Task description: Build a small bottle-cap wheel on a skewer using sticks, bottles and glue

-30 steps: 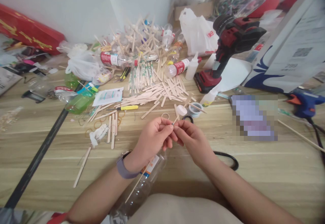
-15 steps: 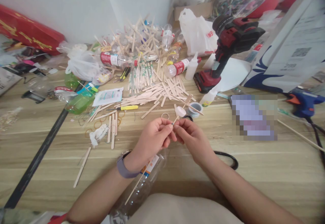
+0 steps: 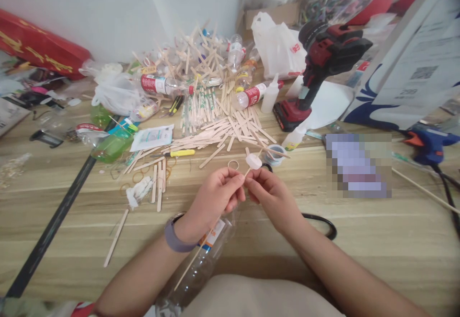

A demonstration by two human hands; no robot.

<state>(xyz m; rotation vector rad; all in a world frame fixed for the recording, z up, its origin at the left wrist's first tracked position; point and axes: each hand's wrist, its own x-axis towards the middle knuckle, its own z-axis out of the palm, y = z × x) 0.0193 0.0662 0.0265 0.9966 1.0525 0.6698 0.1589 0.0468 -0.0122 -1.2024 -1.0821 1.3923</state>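
My left hand [image 3: 224, 190] is closed, thumb and forefinger pinching a thin wooden skewer [image 3: 190, 265]. The skewer slants from beneath that wrist up past the fingertips. Near its upper end is a pale pinkish-white bottle cap [image 3: 254, 161]; whether the skewer passes through it I cannot tell. My right hand [image 3: 269, 194] is also closed, its fingertips pressed together against the left ones, beside the skewer. What they pinch is too small to make out. Below the hands a clear plastic bottle [image 3: 206, 264] lies towards my body, partly hidden by my left forearm.
Loose craft sticks [image 3: 230, 127] are heaped ahead, with a yellow utility knife [image 3: 182, 153] in front. A roll of tape [image 3: 276, 154] sits beyond my right hand. Further right are a red-black cordless drill [image 3: 316, 67], a blurred-out phone [image 3: 359, 166] and a blue glue gun [image 3: 431, 144].
The small dark spot at my fingertips no longer shows. The pale cap has tilted and sits slightly lower. Both hands stay almost in place, the right fingertips slightly shifted.
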